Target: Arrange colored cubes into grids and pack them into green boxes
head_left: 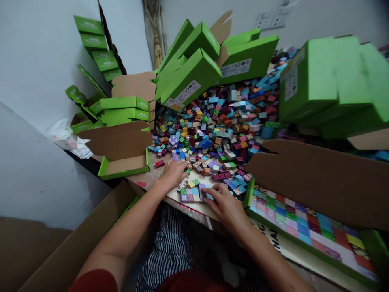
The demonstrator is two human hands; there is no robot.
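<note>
A big heap of small coloured cubes (219,125) covers the table. My left hand (174,173) lies palm down at the near edge of the heap, fingers curled over some cubes. My right hand (225,205) rests beside a short row of aligned cubes (191,195) at the table's front edge, fingertips touching its right end. To the right an open green box (306,227) holds cubes packed in a flat grid, its brown lid (319,178) standing up behind.
An empty open green box (123,164) sits at the left front. Closed green boxes are stacked at the left (121,107), piled at the back (194,69) and at the right (331,81). A large cardboard carton (82,247) stands below the table's left edge.
</note>
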